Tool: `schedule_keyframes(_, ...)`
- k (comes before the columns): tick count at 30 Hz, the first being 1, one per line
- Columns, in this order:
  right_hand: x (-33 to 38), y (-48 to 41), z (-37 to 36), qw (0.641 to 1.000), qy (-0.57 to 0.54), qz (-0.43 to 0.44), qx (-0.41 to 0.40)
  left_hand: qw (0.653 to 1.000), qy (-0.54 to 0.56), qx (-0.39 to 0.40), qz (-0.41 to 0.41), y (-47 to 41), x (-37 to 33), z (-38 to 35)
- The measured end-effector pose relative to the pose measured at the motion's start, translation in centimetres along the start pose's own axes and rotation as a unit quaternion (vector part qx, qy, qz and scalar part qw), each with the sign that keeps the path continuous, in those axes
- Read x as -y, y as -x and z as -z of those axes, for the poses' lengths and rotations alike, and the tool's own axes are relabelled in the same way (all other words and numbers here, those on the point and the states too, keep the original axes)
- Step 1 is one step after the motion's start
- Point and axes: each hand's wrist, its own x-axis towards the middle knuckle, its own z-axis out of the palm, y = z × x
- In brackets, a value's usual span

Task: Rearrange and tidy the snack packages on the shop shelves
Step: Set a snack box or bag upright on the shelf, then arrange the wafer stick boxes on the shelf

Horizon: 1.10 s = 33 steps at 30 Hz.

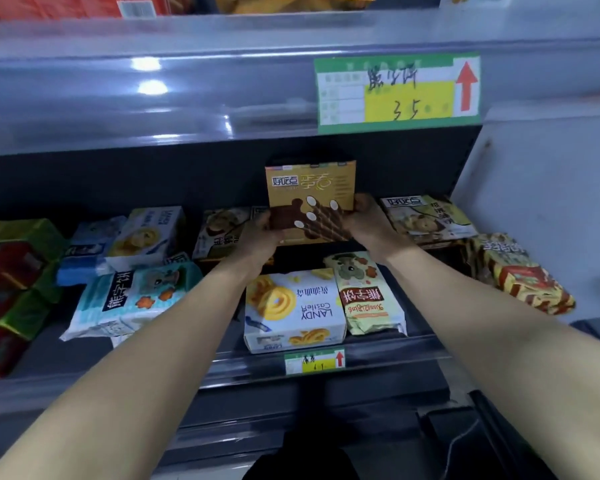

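An orange-brown egg-roll box (310, 188) stands upright at the back middle of the dark shelf (378, 341). My left hand (262, 237) grips its lower left corner and my right hand (368, 221) grips its lower right corner. In front of it lie a white LANDY cookie box (293, 311) and a green bear-biscuit bag (369, 296). To the left lie a light blue bear-biscuit bag (132, 299), another white cookie box (146, 233) and a dark cookie pack (219, 230). A cookie box (426, 216) lies to the right.
Green and red boxes (11, 289) are stacked at the far left. A yellow-red striped bag (513, 275) hangs over the shelf's right end. Above is the upper shelf's front rail with a price label (397, 91). A small price tag (314, 363) sits on the lower rail.
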Motion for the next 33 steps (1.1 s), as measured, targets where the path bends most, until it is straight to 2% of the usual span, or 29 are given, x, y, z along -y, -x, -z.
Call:
schedule_keyframes(5,-1.1,0.4,-0.5,0.999,0.021,-0.036,-0.012,1.0,-0.012,-0.001,0.011,-1.5,1.4,-0.1)
schedule_keyframes(13,-0.2,0.5,-0.7,0.997,0.021,-0.064,0.039,0.999,0.013,0.023,0.036,-2.2,1.2,0.0)
schedule_keyframes(17,-0.1,1.5,-0.1,0.997,0.041,-0.062,-0.006,1.0,-0.011,0.018,0.009,-1.2,0.6,0.2)
schedule_keyframes(20,0.9,3.5,0.2,0.997,0.064,-0.026,-0.043,0.998,-0.051,0.011,-0.021,0.6,-0.3,0.1)
schedule_keyframes(24,2.3,7.3,0.5,0.995,0.096,0.02,-0.012,0.992,-0.119,0.01,-0.036,4.7,-1.7,-0.4)
schedule_keyframes(33,5.4,20.2,1.5,0.993,0.094,0.062,0.028,0.987,-0.136,-0.001,-0.089,18.3,-4.7,0.0)
